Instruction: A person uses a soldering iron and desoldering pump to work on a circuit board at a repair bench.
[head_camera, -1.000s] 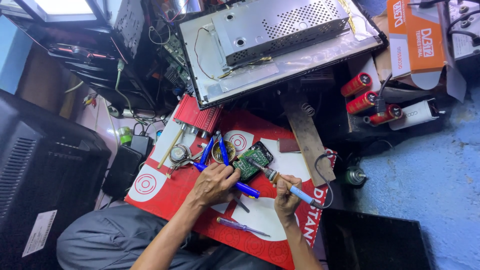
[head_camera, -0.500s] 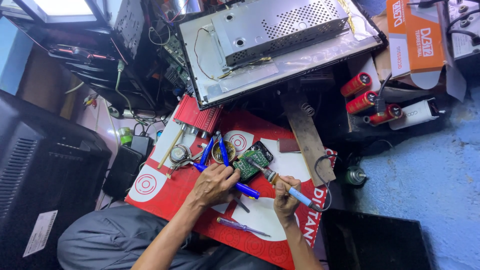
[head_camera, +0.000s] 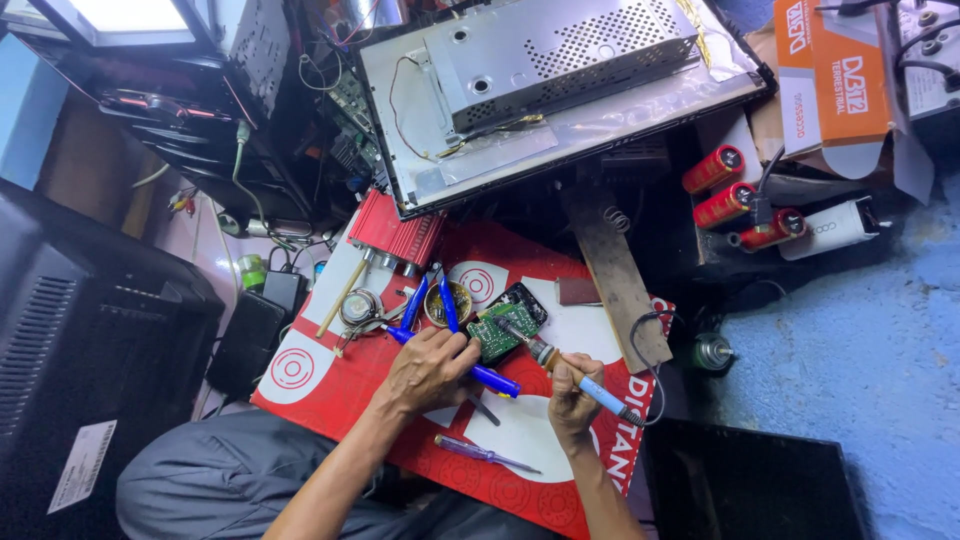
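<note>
On the red mat, our left hand (head_camera: 428, 368) pins the light, fragile circuit board (head_camera: 507, 325) by its edge while our right hand (head_camera: 572, 392) grips the soldering iron (head_camera: 575, 377).

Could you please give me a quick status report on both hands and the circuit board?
Right hand in a closed grip on soldering iron, tip at green circuit board. Left hand steadying board edge, grip unclear. Blue-handled pliers lying alongside, not blocking.

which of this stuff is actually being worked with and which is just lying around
In use:
left hand
green circuit board
right hand
soldering iron

Lying about:
purple screwdriver
blue-handled pliers
red cylinders
wooden plank
opened metal chassis
</note>
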